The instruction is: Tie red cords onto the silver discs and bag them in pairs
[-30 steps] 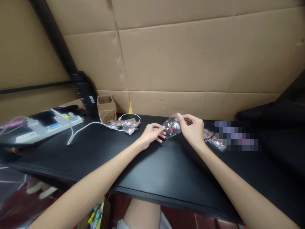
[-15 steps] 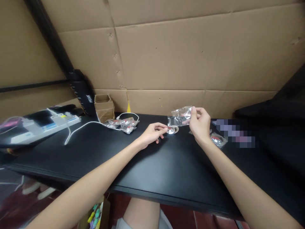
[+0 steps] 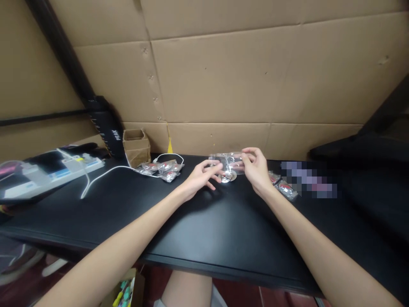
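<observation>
A clear plastic bag (image 3: 232, 158) is stretched between my two hands above the black table. My right hand (image 3: 258, 171) pinches its right end between thumb and fingers. At the left end, the thumb and forefinger of my left hand (image 3: 202, 177) close on the bag, while its other fingers hang loosely apart below. Just under the bag, a shiny silver round piece (image 3: 226, 178) lies on the tabletop, partly covered by the bag. Beside my right wrist lie bagged silver pieces with red marks (image 3: 287, 188).
Several bagged pieces (image 3: 169, 170) lie left of my hands, next to a white cable (image 3: 110, 170) and a small cardboard box (image 3: 136, 147). A white power strip (image 3: 54, 177) lies at far left. Cardboard (image 3: 223, 85) walls the back; a dark bulky object (image 3: 367, 170) stands right.
My left hand has gone from the silver round piece to the bag's left end. My right hand has brought the bag left and lower, over the piece.
</observation>
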The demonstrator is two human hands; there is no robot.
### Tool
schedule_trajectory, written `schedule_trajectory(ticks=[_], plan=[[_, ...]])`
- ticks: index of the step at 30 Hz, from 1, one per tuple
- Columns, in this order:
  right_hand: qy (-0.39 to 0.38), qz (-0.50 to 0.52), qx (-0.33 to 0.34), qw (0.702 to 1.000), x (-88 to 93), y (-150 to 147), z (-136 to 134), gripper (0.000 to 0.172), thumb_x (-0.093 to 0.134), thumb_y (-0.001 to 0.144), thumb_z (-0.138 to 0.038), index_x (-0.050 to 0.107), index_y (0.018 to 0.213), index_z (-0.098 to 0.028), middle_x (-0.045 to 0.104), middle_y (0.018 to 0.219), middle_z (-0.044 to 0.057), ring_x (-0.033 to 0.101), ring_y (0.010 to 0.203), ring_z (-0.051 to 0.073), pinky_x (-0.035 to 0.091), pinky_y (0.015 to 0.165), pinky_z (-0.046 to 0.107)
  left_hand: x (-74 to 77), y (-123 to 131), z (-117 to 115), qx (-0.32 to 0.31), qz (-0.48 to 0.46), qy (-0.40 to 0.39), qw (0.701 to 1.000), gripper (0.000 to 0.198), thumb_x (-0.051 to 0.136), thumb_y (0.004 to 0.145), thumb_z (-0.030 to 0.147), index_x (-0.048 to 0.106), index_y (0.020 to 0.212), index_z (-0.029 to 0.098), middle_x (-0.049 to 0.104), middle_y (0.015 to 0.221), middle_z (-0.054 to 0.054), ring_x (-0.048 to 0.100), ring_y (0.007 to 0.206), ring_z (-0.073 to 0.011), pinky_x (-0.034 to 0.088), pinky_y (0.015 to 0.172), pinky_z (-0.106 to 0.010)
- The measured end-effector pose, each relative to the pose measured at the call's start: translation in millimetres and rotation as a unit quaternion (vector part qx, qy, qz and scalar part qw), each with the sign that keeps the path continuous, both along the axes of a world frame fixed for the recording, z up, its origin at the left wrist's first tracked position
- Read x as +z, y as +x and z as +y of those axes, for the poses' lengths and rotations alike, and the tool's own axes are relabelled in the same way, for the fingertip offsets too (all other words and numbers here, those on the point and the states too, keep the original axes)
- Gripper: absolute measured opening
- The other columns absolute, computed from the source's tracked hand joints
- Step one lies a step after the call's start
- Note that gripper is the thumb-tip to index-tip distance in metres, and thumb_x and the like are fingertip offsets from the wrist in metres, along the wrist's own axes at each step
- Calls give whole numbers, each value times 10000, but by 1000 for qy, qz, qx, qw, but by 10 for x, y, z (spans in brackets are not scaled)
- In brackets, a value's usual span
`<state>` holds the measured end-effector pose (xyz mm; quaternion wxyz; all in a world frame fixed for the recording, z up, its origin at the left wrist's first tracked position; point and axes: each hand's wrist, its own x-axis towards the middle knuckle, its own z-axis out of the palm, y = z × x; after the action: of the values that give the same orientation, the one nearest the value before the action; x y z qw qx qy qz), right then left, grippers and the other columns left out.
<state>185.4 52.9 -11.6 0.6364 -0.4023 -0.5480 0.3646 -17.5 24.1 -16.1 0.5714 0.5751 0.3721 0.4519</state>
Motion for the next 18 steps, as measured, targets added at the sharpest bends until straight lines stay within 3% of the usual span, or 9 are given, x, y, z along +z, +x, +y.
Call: schedule_trajectory(ticks=[2, 4, 8, 10, 13, 16, 18], plan=[[-13, -12, 31, 999, 14, 29, 19, 326, 659, 878, -435, 530, 1114, -251, 738, 1086, 82, 760, 784, 208, 641, 732, 375, -26, -26, 26, 35, 5, 7, 999, 642, 885, 780, 390, 596, 1312, 176, 769, 1013, -123, 704, 753, -176, 525, 494, -207], [-25, -27, 13, 999, 14, 94, 54, 359, 629, 884, -392, 546, 1203, -248, 744, 1113, 93, 764, 863, 230, 636, 776, 395, -47, -72, 73, 79, -18, -20, 996, 618, 892, 769, 312, 589, 1287, 165, 763, 1046, -133, 707, 754, -166, 533, 507, -207], [-3, -171, -144, 975, 3, 271, 115, 334, 585, 858, -264, 600, 1187, -210, 761, 1056, 108, 745, 837, 243, 596, 818, 418, -61, -180, 179, 66, -126, -104, 984, 485, 853, 824, 322, 616, 1217, 167, 626, 1418, -197, 703, 1173, -259, 655, 850, -324], [0, -236, -192, 953, 27, 347, 111, 347, 573, 822, -189, 625, 1164, -189, 770, 1037, 116, 736, 822, 242, 573, 833, 408, -61, -207, 209, 54, -168, -118, 977, 575, 863, 807, 289, 591, 1306, 200, 497, 1569, -184, 580, 1383, -302, 621, 1004, -368], [-23, -302, -215, 928, 110, 449, 67, 332, 543, 799, -126, 671, 1104, -163, 779, 1044, 129, 741, 882, 249, 555, 862, 385, -59, -205, 213, 94, -188, -74, 975, 913, 873, 764, 210, 408, 1543, 308, 262, 1721, -127, 418, 1524, -316, 573, 1091, -397], [-41, -427, -239, 871, 197, 608, 29, 309, 531, 804, -117, 727, 1034, -184, 779, 1113, 120, 720, 1065, 298, 512, 963, 437, -47, -201, 200, 141, -190, -12, 971, 1065, 853, 751, 158, 280, 1621, 377, 52, 1775, -66, 373, 1549, -314, 543, 1127, -413], [-73, -510, -248, 821, 234, 764, 26, 333, 545, 797, -135, 752, 1042, -225, 767, 1187, 99, 673, 1183, 359, 458, 1020, 537, -36, -218, 197, 164, -190, 12, 968, 1097, 838, 744, 122, 253, 1633, 389, 12, 1778, -44, 362, 1554, -312, 526, 1144, -419]])
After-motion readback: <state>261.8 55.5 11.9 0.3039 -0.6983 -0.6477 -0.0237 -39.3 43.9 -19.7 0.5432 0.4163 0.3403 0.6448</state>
